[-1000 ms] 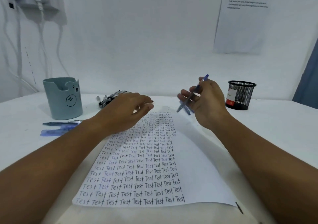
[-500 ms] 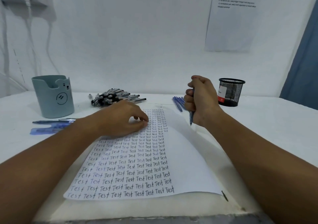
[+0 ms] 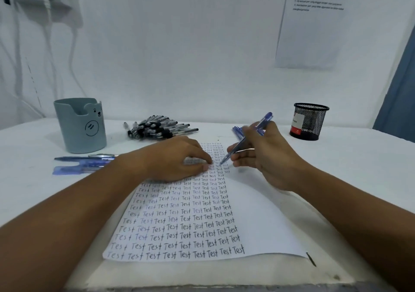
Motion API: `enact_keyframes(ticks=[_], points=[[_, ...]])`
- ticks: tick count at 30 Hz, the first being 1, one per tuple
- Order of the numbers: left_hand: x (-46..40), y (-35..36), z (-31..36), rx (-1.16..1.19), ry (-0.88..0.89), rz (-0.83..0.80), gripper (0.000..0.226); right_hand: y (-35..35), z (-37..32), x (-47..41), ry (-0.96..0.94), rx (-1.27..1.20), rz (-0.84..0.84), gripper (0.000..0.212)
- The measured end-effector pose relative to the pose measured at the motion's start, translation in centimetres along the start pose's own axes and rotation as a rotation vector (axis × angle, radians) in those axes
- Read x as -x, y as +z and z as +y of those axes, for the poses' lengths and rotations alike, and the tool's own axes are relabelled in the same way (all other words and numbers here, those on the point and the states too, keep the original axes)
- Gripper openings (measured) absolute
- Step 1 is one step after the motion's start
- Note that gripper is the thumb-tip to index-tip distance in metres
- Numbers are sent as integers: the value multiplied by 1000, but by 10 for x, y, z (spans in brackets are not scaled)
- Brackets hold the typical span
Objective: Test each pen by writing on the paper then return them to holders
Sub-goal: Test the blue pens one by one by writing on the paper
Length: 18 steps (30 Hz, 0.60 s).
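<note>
My right hand point(image 3: 262, 157) grips a blue pen point(image 3: 265, 120) in a writing hold, its tip touching the paper point(image 3: 258, 220) at the right end of the rows of "Test". My left hand point(image 3: 177, 160) lies flat on the upper part of the sheet, fingers spread, holding nothing. A pile of black pens point(image 3: 157, 129) lies behind my left hand. A few blue pens point(image 3: 237, 132) lie behind my right hand. The grey-blue bear holder point(image 3: 79, 125) stands at the left, the black mesh holder point(image 3: 308, 121) at the right.
Blue pens point(image 3: 85, 158) and a blue pen packet point(image 3: 71, 170) lie left of the paper, in front of the bear holder. A white wall rises just behind the table, with a printed notice point(image 3: 312, 22) on it. The table's front edge point(image 3: 202, 288) runs below the paper.
My right hand went from a fist around the upright pen to a writing grip and brought the tip down onto the paper. My left hand stayed on the sheet.
</note>
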<state>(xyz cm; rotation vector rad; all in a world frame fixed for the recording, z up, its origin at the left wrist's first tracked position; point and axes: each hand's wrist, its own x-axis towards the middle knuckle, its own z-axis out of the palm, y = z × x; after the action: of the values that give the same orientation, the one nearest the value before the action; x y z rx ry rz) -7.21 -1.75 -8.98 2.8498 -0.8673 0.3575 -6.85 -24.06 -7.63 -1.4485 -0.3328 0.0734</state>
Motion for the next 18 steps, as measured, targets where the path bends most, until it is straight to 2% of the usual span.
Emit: enact_keyframes(ticks=[2, 3, 6, 11, 18], points=[[1, 0, -1, 12, -1, -2, 35, 1, 6, 0, 15, -33, 1, 36], [1, -1, -1, 12, 1, -1, 34, 1, 7, 0, 11, -15, -6, 39], [2, -2, -1, 16, -3, -9, 34, 0, 10, 2, 35, 60, -80, 17], [3, -1, -3, 31, -7, -5, 35, -4, 13, 6, 31, 137, -141, 31], [3, -2, -4, 33, 0, -3, 33, -6, 14, 12, -34, 199, -166, 29]])
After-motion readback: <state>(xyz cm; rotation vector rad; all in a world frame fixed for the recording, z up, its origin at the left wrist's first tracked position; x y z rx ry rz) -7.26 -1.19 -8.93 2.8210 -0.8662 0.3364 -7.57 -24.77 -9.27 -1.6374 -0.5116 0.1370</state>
